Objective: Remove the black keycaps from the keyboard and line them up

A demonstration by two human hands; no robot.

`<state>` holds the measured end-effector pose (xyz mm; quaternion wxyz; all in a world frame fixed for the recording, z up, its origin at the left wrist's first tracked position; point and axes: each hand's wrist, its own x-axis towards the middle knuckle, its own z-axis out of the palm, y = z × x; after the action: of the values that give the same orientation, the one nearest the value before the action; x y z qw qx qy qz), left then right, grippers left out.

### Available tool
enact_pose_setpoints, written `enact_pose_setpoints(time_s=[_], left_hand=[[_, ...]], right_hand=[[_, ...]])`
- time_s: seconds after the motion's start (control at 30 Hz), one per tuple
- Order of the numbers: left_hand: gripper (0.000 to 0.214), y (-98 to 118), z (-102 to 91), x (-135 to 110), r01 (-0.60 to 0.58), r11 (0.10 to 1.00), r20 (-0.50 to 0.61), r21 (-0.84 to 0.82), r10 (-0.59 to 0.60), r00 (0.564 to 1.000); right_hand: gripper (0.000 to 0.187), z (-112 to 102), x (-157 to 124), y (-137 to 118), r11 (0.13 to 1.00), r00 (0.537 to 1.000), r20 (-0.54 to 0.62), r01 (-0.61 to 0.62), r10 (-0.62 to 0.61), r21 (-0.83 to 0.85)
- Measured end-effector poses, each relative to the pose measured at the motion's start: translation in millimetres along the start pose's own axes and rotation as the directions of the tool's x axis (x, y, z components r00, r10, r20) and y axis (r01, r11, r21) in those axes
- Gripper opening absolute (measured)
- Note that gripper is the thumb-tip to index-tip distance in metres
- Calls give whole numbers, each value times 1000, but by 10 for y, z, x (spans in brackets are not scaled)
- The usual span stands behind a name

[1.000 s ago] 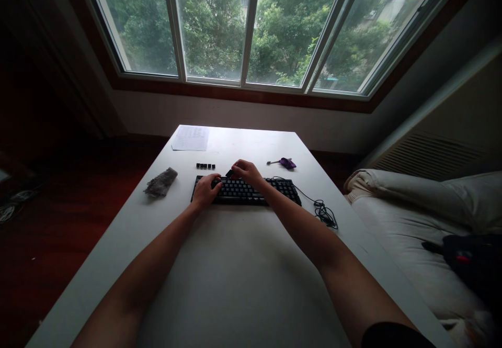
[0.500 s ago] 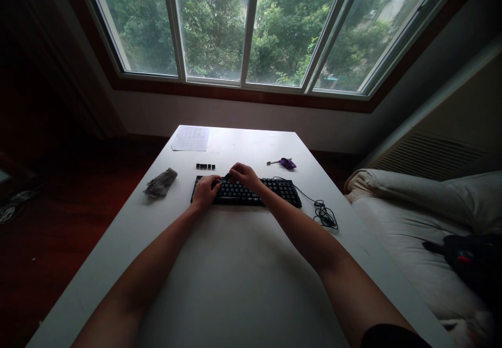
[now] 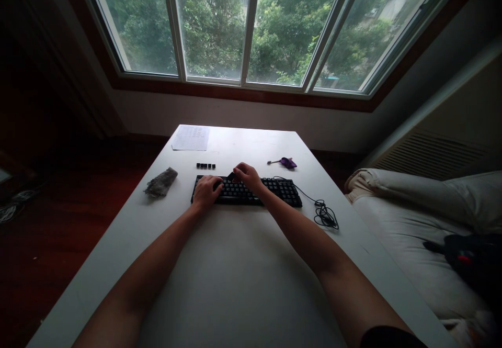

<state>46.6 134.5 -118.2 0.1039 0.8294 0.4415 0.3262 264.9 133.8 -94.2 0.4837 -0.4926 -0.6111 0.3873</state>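
A black keyboard (image 3: 280,191) lies across the middle of the white table. Over its left end, my left hand (image 3: 206,190) rests with fingers curled, steadying it; the fingertips are partly hidden. My right hand (image 3: 248,175) pinches a small dark tool (image 3: 231,176) just above the upper left keys. The tool's tip points down and left, toward the keys; its exact kind is too small to make out. Behind the keyboard, several black keycaps (image 3: 206,166) stand in a short row on the table.
On the left lies a grey cloth (image 3: 161,182). A printed sheet (image 3: 191,137) is at the far left corner. Behind the keyboard's right half are a small brush (image 3: 273,162) and a purple item (image 3: 288,163). A coiled black cable (image 3: 326,215) lies near the table's right edge.
My right hand has shifted slightly right and down, and the dark tool now shows a little more clearly between the hands. My left hand stays on the keyboard.
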Motion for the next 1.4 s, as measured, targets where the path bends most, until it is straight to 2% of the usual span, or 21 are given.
enact_pose_setpoints(time_s=[0.2,0.3,0.37,0.43,0.53,0.63,0.73,0.87,1.0,1.1,1.2,1.4], left_hand=[[23,-1,-7,-14,-22,1000,7,4,22,1000],[24,-6,3,-22,-28,1000,-7,-2,28,1000],[28,-4,0,-22,-22,1000,-13,-11,22,1000],[32,-7,-18,-17,-3,1000,-30,-12,2,1000],[30,-60,-69,-6,60,998,-81,35,-57,995],[25,-187,-121,-1,139,984,-135,115,-123,983],[22,-325,-146,-2,194,968,-159,162,-168,973],[22,-402,-146,0,239,955,-129,175,-219,967],[21,-419,-137,7,258,950,-114,175,-240,964],[20,-457,-119,11,242,957,-132,162,-223,966],[19,-500,-97,21,233,965,-143,122,-215,966],[19,-542,-73,42,241,968,-147,69,-229,962]], right_hand=[[31,-94,88,21,999,994,-101,-31,33,23],[26,-109,121,11,998,995,-88,-34,39,59],[22,-98,118,-14,1000,999,-47,-16,16,2],[20,-70,98,-41,985,998,5,56,-56,-165],[19,3,61,-52,871,979,122,199,-161,-449],[17,97,38,-24,761,965,226,247,-135,-599],[26,195,25,-2,680,959,268,257,-92,-687],[29,317,20,-26,585,949,308,286,-64,-759],[24,390,106,-67,558,948,313,287,-51,-779],[25,384,270,-92,562,969,241,225,-47,-796],[26,361,476,-100,531,984,173,162,-30,-832],[26,464,845,11,432,973,220,172,65,-885]])
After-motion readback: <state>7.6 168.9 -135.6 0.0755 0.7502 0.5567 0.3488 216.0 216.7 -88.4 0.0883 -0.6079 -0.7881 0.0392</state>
